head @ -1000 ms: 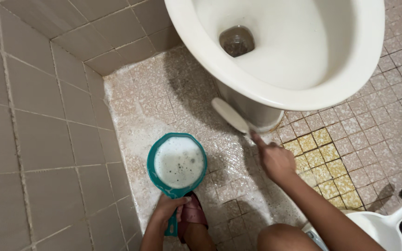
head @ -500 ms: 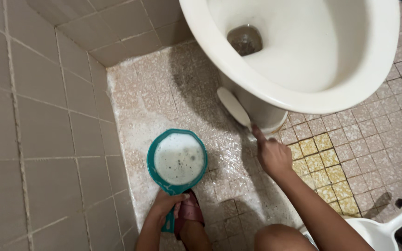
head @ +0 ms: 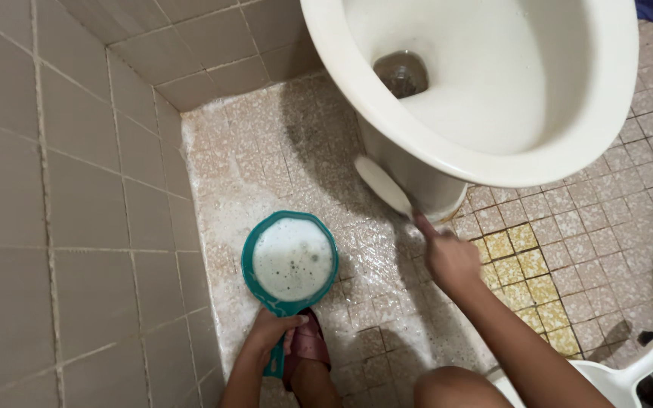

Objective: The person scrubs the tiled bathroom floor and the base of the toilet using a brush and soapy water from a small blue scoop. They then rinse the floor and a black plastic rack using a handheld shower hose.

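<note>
While the left hand (head: 272, 330) grips the teal dipper (head: 290, 261), right-hand fingers (head: 447, 253) clasp the brush (head: 384, 186).

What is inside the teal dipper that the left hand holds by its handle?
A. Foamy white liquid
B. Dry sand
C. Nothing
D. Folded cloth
A: the teal dipper, held by the left hand, is filled with white, bubbly liquid almost to its rim.
</note>
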